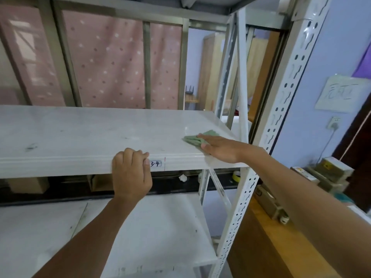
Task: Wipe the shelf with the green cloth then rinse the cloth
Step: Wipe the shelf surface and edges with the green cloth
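The white shelf board (84, 133) runs across the middle of the view, with dark smudges on its left part. A crumpled green cloth (193, 139) lies near the shelf's right front corner. My right hand (218, 148) presses flat on the cloth, fingers stretched out and pointing left, covering its near part. My left hand (130, 173) grips the shelf's front edge next to a label reading "3-4", fingers curled over the lip.
A perforated white upright (281, 109) stands at the shelf's right front corner, with a diagonal brace behind it. A lower white shelf (140, 227) sits below. Boxes rest on a wooden counter (271, 247) to the right. A pink dotted curtain hangs behind the rack.
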`<act>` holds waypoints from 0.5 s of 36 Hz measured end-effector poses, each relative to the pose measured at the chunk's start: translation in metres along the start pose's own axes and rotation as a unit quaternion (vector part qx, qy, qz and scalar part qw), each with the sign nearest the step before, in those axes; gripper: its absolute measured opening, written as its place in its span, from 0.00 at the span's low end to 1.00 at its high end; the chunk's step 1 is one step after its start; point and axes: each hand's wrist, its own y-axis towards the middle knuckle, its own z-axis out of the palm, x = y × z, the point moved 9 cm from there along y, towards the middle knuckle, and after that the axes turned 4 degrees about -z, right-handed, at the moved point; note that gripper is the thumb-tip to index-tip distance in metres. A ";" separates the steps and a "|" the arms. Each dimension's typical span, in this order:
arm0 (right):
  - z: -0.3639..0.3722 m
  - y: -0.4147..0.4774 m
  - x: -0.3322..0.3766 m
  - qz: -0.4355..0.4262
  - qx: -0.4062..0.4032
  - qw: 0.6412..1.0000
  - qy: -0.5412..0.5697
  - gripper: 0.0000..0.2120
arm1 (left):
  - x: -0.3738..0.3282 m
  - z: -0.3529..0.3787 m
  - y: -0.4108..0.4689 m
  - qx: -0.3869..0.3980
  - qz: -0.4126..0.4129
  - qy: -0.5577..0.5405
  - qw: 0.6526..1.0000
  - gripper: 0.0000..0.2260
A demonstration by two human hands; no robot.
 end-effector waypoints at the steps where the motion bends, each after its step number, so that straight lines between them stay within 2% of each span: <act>1: -0.004 -0.006 -0.009 0.017 -0.012 1.000 -0.007 0.23 | 0.001 0.001 0.000 0.005 -0.001 -0.002 1.000 0.14; 7: -0.009 -0.027 -0.055 0.169 -0.085 0.981 -0.039 0.31 | 0.005 0.006 0.000 0.037 -0.014 -0.010 0.999 0.15; 15: -0.003 -0.037 -0.045 0.225 -0.175 0.958 -0.031 0.28 | 0.002 -0.002 0.001 0.040 -0.008 -0.026 0.999 0.15; 18: 0.003 -0.023 -0.032 0.236 -0.180 0.955 -0.023 0.29 | 0.001 -0.003 0.003 0.058 -0.003 -0.024 0.998 0.14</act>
